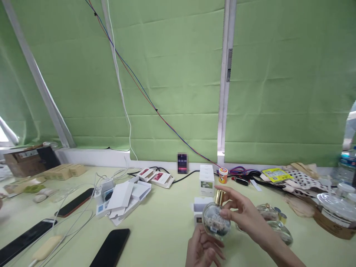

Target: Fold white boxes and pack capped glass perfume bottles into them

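Note:
A round glass bottle (216, 219) with a gold neck is held up above the table. My right hand (241, 211) grips it from the right, thumb on the glass and fingers by the gold part. Just below the bottle, my left hand (203, 247) has its fingers partly curled and apart, close to the glass; whether it touches is unclear. Behind the bottle sits an open white box (203, 202), and beyond it stands a white box with a flower picture (206, 180). More glass bottles (279, 230) lie right of my right wrist.
Flattened white cartons (125, 200), white cables and a black phone (111, 247) are on the left. An orange tub (223, 175) stands behind the boxes. At the right are a yellow packet (276, 174) and a lidded container (336, 211).

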`<state>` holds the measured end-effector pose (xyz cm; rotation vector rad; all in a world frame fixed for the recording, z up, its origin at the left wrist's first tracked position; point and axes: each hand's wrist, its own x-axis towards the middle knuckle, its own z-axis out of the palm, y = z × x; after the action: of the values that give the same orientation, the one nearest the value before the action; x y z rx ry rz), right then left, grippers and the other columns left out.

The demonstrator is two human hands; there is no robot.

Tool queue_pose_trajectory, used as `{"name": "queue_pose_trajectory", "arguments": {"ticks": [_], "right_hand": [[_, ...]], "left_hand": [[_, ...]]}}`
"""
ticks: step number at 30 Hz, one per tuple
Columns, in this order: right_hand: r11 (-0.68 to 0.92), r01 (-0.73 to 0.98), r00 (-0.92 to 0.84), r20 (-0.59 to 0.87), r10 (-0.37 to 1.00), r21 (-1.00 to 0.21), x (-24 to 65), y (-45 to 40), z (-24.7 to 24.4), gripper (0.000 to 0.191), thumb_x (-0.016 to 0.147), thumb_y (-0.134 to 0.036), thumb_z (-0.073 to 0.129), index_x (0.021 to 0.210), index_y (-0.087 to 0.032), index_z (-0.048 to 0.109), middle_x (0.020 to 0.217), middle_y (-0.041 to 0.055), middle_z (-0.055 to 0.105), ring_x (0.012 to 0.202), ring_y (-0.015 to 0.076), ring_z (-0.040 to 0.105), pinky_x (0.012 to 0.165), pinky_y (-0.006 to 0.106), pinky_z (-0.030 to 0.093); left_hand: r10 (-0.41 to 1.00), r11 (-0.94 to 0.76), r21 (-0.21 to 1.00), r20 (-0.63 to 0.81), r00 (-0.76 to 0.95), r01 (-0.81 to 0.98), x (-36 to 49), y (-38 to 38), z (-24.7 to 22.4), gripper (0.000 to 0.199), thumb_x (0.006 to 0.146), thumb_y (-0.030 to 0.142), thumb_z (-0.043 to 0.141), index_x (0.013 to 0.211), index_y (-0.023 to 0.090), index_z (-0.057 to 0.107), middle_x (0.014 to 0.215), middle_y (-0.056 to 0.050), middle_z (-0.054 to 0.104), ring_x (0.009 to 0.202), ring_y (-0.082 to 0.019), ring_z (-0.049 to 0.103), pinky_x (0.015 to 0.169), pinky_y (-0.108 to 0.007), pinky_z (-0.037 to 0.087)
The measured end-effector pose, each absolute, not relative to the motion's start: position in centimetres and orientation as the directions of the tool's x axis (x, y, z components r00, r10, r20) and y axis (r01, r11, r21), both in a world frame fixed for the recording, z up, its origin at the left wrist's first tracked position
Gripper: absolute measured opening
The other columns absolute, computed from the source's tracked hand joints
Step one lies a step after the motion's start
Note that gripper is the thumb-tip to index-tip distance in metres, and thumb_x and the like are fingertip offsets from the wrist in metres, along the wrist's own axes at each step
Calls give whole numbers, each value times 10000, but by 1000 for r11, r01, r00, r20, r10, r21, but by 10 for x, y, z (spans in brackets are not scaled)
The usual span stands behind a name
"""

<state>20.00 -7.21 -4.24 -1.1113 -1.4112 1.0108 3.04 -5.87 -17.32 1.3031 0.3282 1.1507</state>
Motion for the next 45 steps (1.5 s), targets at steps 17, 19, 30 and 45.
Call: {"name": "queue_pose_trajectory", "arguments": {"ticks": [17,19,30,45], "right_hand": [[464,572,-366,296,882,-676,197,-97,-26,258,860,-113,423,996,-281,564,886,-18,676,773,148,639,706,224,476],[463,617,-352,303,885,-636,198,-97,-25,201,856,-121,450,932,-272,559,819,-30,666,728,149,621,663,219,456],[553,647,-463,306,832,-526,198,-105,-27,444,839,-147,545,1218,-375,502,1147,5,642,1003,210,619,834,291,482],[559,721,-132,710,691,-410,205,-46,-68,291,921,-198,421,1201,-249,482,1126,69,655,990,211,643,809,316,528]], "left_hand": [[875,-141,869,334,350,-475,25,-62,-155,458,670,441,761,987,144,617,812,-72,661,653,-158,612,549,-244,534],[874,-226,880,372,311,-418,23,-62,-154,447,676,445,749,986,144,632,803,-69,667,671,-164,612,585,-238,516],[795,-529,836,548,259,-144,14,-55,-150,315,745,378,684,978,177,621,803,-59,671,698,-176,608,631,-233,492],[867,-414,910,385,316,26,-15,8,-165,821,652,339,760,1339,272,316,1325,-105,456,1266,-315,383,1065,-473,276]]}}
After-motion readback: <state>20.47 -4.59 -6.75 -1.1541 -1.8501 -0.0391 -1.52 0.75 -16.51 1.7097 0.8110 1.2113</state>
